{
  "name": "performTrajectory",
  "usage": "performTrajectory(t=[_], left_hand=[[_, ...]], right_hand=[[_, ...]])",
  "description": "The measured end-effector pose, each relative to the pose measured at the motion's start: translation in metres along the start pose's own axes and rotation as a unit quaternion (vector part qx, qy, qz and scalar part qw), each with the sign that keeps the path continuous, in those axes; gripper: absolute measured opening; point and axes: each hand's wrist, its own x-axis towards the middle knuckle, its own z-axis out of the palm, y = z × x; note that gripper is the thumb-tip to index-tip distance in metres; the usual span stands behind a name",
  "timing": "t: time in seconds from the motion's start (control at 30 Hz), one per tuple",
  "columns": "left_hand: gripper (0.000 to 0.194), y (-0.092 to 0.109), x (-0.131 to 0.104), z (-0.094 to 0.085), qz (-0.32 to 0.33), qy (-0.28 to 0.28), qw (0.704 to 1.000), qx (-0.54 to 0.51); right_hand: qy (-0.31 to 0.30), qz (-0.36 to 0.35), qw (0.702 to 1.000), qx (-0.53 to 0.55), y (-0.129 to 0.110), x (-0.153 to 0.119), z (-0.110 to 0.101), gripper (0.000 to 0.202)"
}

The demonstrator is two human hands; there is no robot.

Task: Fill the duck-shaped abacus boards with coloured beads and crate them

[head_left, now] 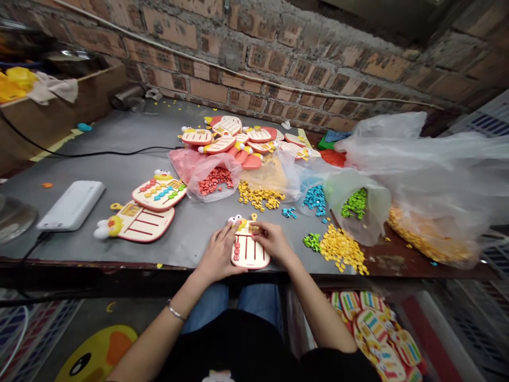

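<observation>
A cream board with a duck head (250, 250) lies at the table's front edge, with several red beads (237, 251) in its leftmost slot. My left hand (218, 253) rests along the board's left side, its fingers around the edge and over the duck head. At the board's upper right, my right hand (273, 241) has thumb and fingertips pinched together; whatever is between them is too small to make out. Left of my hands, a board filled with coloured beads (159, 192) overlaps another board with bare slots (145, 223).
Bags spill red (217, 180), yellow (260, 196), blue (315, 199) and green beads (353, 203). A yellow bead pile (344, 248) lies right of my hands. More boards (228, 139) are heaped behind. A white power bank (72, 206) sits left. Finished-looking boards (374, 323) fill a box below.
</observation>
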Motion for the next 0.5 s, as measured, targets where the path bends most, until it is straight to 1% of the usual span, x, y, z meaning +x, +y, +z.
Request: performTrajectory(t=[0.1,0.2,0.3,0.37,0.43,0.5], left_hand=[[0.117,0.000,0.000,0.000,-0.006,-0.004,1.000,0.002],[0.117,0.001,0.000,-0.001,-0.006,-0.007,1.000,0.009],[0.121,0.001,0.000,-0.001,-0.004,-0.005,1.000,0.016],[0.122,0.000,0.000,-0.001,-0.004,-0.009,1.000,0.017],[0.119,0.000,0.000,-0.001,-0.005,-0.010,1.000,0.017],[0.116,0.000,0.000,-0.001,-0.007,-0.008,1.000,0.017]], right_hand=[[0.000,0.019,1.000,0.023,-0.002,0.002,0.001,0.037],[0.001,0.013,0.997,0.073,0.000,0.004,0.005,0.030],[-0.006,0.006,0.995,0.099,0.002,0.006,0.012,0.026],[0.006,0.013,0.996,0.089,0.001,0.007,0.017,0.022],[0.032,0.017,0.998,0.054,-0.002,0.009,0.021,0.017],[0.043,-0.001,0.999,0.009,-0.007,0.011,0.025,0.013]])
